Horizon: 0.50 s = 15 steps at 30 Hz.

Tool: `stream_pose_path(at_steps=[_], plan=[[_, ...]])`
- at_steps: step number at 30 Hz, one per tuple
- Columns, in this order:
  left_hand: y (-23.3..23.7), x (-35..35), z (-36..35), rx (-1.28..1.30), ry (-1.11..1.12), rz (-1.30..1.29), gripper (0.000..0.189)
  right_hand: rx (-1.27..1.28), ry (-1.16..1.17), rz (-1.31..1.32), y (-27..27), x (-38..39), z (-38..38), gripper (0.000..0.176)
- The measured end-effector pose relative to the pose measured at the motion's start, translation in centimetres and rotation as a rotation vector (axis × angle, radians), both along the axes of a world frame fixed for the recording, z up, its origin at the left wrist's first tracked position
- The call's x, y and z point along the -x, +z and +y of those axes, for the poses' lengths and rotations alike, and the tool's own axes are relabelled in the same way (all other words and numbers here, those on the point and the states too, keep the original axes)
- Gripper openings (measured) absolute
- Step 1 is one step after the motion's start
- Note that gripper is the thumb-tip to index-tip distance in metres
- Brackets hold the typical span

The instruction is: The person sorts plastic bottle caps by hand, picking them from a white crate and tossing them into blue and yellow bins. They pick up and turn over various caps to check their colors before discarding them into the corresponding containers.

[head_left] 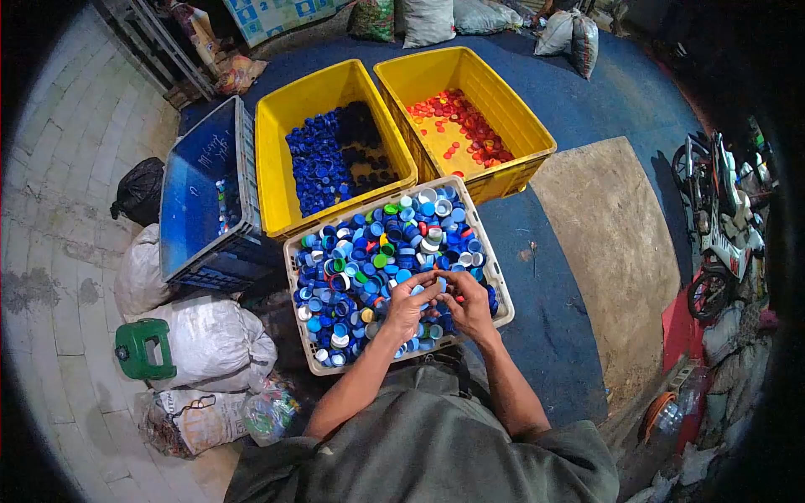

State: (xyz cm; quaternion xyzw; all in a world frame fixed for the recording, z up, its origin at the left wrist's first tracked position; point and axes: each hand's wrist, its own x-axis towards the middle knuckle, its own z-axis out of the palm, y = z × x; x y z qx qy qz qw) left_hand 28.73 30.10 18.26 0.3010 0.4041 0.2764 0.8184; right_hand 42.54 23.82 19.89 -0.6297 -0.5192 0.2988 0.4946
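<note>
A pale, shallow crate (504,295) full of mixed bottle caps (369,264), mostly blue with some green, white and red, stands right in front of me. Over its lower right part, my left hand (409,303) and my right hand (467,303) meet at the fingertips. Between them is a light blue cap (441,285), pinched by the fingers of both hands. Beyond the crate, one yellow bin (272,159) contains dark blue and black caps (323,159). Beside it a second yellow bin (520,117) has red and orange caps (478,138) in it.
At the left are a blue bin (189,193) with a few items, a white sack (210,339) and a green plastic piece (145,349). More sacks (428,21) line the back. A brown board (616,243) lies right of the crate, with a small bike (717,243) farther right.
</note>
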Motion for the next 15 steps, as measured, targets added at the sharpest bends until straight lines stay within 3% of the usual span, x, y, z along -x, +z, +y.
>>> stream_pose_path(at_steps=[7,15], plan=[[-0.5,-1.0,-0.5,0.016,0.047,-0.091,0.026,-0.005,0.003,-0.079,-0.2,-0.4,-0.4,0.042],[-1.2,-2.0,-1.6,-0.258,0.064,0.086,0.026,-0.081,-0.070,-0.188,-1.2,0.0,-1.1,0.053]])
